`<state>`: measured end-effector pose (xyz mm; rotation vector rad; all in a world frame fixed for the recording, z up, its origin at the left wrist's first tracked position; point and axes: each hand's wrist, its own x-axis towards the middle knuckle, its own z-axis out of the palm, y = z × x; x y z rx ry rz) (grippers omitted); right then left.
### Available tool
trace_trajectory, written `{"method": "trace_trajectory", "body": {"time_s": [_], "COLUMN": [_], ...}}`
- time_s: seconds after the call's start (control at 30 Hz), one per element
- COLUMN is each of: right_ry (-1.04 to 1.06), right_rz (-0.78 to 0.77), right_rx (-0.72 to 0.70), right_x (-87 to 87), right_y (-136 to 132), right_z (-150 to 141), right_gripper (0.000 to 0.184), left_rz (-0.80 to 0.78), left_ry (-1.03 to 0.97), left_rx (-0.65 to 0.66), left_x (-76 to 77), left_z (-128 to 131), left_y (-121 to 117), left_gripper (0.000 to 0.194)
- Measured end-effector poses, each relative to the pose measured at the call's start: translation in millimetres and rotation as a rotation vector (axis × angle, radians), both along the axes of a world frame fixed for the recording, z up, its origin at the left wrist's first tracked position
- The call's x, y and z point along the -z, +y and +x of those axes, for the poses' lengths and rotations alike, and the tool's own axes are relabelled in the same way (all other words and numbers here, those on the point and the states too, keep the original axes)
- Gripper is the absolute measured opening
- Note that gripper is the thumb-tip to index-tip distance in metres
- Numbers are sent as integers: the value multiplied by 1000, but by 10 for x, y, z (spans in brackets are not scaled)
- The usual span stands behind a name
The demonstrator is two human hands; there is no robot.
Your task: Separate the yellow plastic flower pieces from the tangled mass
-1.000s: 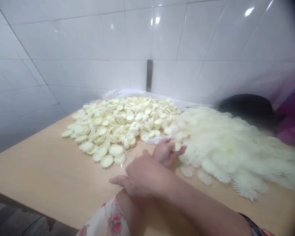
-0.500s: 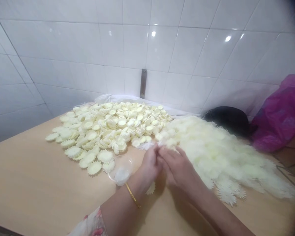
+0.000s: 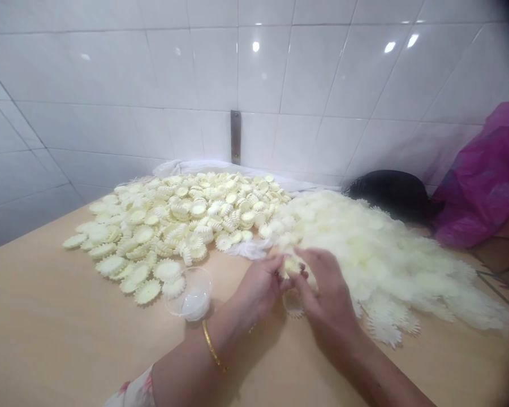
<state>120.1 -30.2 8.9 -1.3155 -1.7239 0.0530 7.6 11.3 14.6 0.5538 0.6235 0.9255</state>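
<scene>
My left hand [image 3: 258, 285] and my right hand [image 3: 322, 288] meet at the middle of a wooden table [image 3: 59, 328], fingers pinched together on one small pale yellow toothed piece [image 3: 290, 264]. Another flat toothed piece [image 3: 294, 305] lies on the table just under them. To the left spreads a heap of thicker yellow toothed discs [image 3: 173, 220]. To the right lies a larger heap of thin, whitish frilly pieces [image 3: 377, 254]. A small clear cup [image 3: 190, 297] with something white in it stands beside my left wrist, which wears a gold bangle.
A white tiled wall stands behind the table, with a metal strip [image 3: 236, 135] at its base. At the back right lie a black bag [image 3: 392, 192] and a magenta plastic bag [image 3: 483, 181]. White plastic sheeting [image 3: 195, 167] lies behind the disc heap.
A second ago my right arm crossed over the left; now the hands sit side by side, both pinching a piece. The view has shifted right and the magenta bag has come into sight.
</scene>
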Motion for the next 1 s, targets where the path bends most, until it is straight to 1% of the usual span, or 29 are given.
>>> {"method": "trace_trajectory", "body": {"time_s": [0.03, 0.07, 0.13, 0.17, 0.23, 0.33, 0.37, 0.43, 0.5, 0.53, 0.6, 0.63, 0.67, 0.73, 0.8, 0.87, 0.9, 1.0], "right_ry": [31, 62, 158, 209, 295, 402, 454, 612, 846, 975, 1164, 1193, 1171, 1028, 871, 763, 722, 657], "right_rz": [-37, -99, -219, -249, -246, -270, -292, -342, -422, -480, -576, -585, -558, -437, -331, -315, -326, -358], "right_rx": [40, 42, -14, -32, -4, 37, 33, -17, -114, -153, -190, -183, -162, -103, -69, -96, -123, -129], "right_x": [8, 11, 4, -5, -30, -76, -91, -111, -108, -98, -67, -51, -40, -37, -56, -80, -89, -99], "right_y": [28, 50, 70, 69, 51, 13, 4, -3, 8, 19, 49, 64, 75, 81, 52, -9, -47, -151], "right_z": [8, 11, 4, -3, -19, -42, -52, -79, -110, -126, -151, -160, -170, -197, -251, -339, -390, -525], "right_gripper": [29, 27, 18, 14, 14, 24, 29, 35, 34, 33, 32, 33, 34, 36, 38, 37, 38, 44], "left_rz": [37, 63, 89, 104, 158, 348, 427, 604, 779, 849, 912, 899, 865, 758, 643, 585, 582, 621], "left_ry": [1, 16, 73, 112, 215, 411, 470, 564, 621, 639, 649, 641, 623, 567, 496, 465, 466, 507], "left_rx": [-2, -12, -49, -60, -42, 4, -15, -119, -237, -273, -303, -309, -310, -293, -231, -195, -203, -285], "left_x": [-13, -19, -2, 17, 65, 124, 133, 134, 121, 114, 106, 105, 107, 111, 109, 97, 88, 58], "left_z": [3, 6, 17, 24, 42, 70, 75, 75, 61, 53, 42, 43, 49, 71, 93, 96, 90, 61], "left_y": [-13, -23, -32, -35, -46, -94, -116, -151, -158, -148, -115, -100, -92, -108, -163, -226, -251, -279], "left_gripper": [6, 9, 16, 21, 29, 34, 35, 36, 34, 33, 31, 32, 33, 34, 33, 32, 32, 28]}}
